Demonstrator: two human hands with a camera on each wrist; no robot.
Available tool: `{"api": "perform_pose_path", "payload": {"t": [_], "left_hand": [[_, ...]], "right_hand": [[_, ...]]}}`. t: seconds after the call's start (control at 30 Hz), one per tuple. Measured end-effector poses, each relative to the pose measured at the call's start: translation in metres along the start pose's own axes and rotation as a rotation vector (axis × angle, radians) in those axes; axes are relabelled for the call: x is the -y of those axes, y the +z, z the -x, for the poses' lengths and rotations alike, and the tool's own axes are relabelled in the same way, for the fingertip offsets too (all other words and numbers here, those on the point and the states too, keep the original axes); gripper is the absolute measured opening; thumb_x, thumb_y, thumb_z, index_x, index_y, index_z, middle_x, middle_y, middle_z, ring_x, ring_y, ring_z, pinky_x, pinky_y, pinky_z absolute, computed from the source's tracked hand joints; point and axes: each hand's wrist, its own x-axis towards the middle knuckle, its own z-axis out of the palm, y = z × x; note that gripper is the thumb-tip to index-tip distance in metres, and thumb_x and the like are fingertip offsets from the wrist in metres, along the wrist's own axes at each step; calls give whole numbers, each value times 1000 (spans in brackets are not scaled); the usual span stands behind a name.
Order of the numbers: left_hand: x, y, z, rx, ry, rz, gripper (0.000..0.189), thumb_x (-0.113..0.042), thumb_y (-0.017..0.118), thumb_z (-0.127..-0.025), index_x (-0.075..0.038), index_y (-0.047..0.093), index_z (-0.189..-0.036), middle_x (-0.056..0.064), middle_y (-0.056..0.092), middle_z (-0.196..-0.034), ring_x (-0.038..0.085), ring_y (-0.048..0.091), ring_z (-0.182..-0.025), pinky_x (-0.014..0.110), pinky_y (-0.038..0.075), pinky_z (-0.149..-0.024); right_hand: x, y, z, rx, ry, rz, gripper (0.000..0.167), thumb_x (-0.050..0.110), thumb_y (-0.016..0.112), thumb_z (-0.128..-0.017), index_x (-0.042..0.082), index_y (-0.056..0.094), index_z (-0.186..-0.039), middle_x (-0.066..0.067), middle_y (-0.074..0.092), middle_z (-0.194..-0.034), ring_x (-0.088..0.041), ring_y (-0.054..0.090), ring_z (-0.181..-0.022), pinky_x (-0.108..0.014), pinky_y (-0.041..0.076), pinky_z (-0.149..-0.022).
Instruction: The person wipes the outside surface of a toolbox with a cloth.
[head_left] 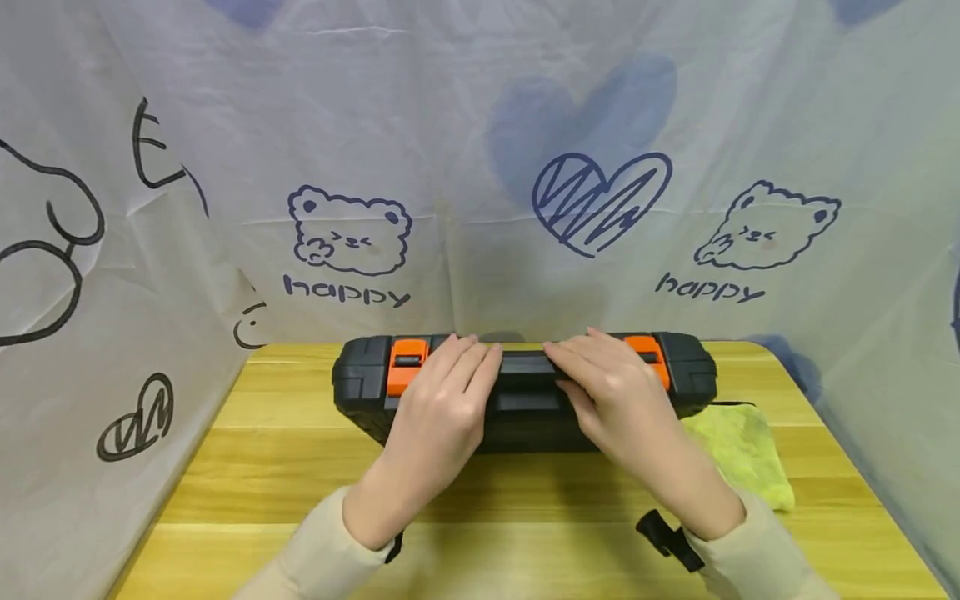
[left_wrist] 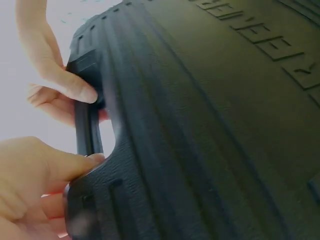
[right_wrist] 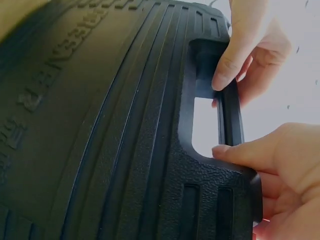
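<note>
A black plastic tool case with orange latches stands on edge, handle side up, at the far part of the table in the head view. My left hand grips its top edge left of the handle's middle, and my right hand grips it on the right. Both wrist views show the thumbs pressed on the ribbed broad face of the case, at either end of the handle opening. The fingers wrap over the far side of the edge. Whether the case's bottom touches the table is hidden.
A yellow-green cloth lies on the wooden table, right of the case and partly behind my right forearm. A white printed curtain hangs behind the table and along both sides.
</note>
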Motion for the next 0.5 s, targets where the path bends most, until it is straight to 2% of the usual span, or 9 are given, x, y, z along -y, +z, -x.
{"api": "perform_pose_path", "payload": {"t": [0.13,0.27,0.37,0.43,0.5], "left_hand": [[-15,-15,16,-32,62,-7,26,8,52,-93,5,72,-110,16,71,-104,31,67,-102,42,49,-99],[-33,-26,35,-66,111,6,35,3,39,-103,3,74,-104,14,73,-97,27,69,-91,42,53,-94],[-47,-32,51,-67,147,14,36,-1,39,-105,0,75,-100,11,73,-92,23,68,-84,41,54,-90],[-55,-34,62,-55,172,18,36,-5,41,-105,-3,76,-97,8,73,-89,20,67,-81,39,55,-88],[-61,-35,75,-32,196,21,37,-10,41,-105,-6,76,-95,5,73,-87,18,66,-78,37,56,-87]], "right_hand": [[18,-9,19,-35,-56,-6,43,-8,84,-69,0,75,-110,-12,74,-104,-29,69,-98,-47,47,-100],[35,-13,42,-77,-121,-52,17,6,66,-93,1,76,-106,-10,74,-98,-26,68,-92,-42,48,-96],[46,-12,60,-116,-188,-78,34,15,46,-104,2,77,-100,-8,74,-93,-23,67,-85,-38,48,-90],[53,-10,72,-128,-213,-83,35,15,46,-104,4,77,-96,-5,74,-90,-20,66,-82,-36,48,-85],[60,-9,85,-102,-213,-80,36,16,45,-104,8,77,-92,-2,73,-89,-16,65,-80,-33,48,-82]]}}
